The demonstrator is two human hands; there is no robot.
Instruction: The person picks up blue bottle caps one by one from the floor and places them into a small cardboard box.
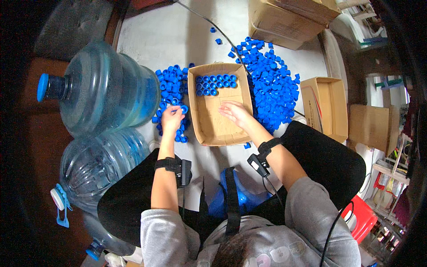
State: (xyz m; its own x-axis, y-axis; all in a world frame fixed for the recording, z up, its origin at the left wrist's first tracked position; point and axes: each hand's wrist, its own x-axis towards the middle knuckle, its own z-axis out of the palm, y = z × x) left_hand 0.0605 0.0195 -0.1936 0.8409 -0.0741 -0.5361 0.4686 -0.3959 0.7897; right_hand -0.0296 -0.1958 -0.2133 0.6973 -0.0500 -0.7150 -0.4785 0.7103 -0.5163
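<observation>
My left hand [171, 120] pinches a blue plastic cap [184, 109] between thumb and fingertips, just left of a shallow cardboard box [206, 128]. Beneath and around that hand lies a small loose pile of similar blue caps [170, 81]. Inside the box, neat rows of caps [212, 85] stand at the far end, with hollow openings facing up; the nearest row is shorter than the others. My right hand [234, 112] hovers over the box's right side, fingers extended, and no cap shows in it. Bare cardboard is visible below this hand.
A large heap of blue caps [272, 86] spreads right of the box. Big clear water bottles [106, 90] lie at the left. Another open cardboard box [330, 106] stands at the right, and a larger carton [283, 25] at the back. A black cable [213, 23] crosses the floor.
</observation>
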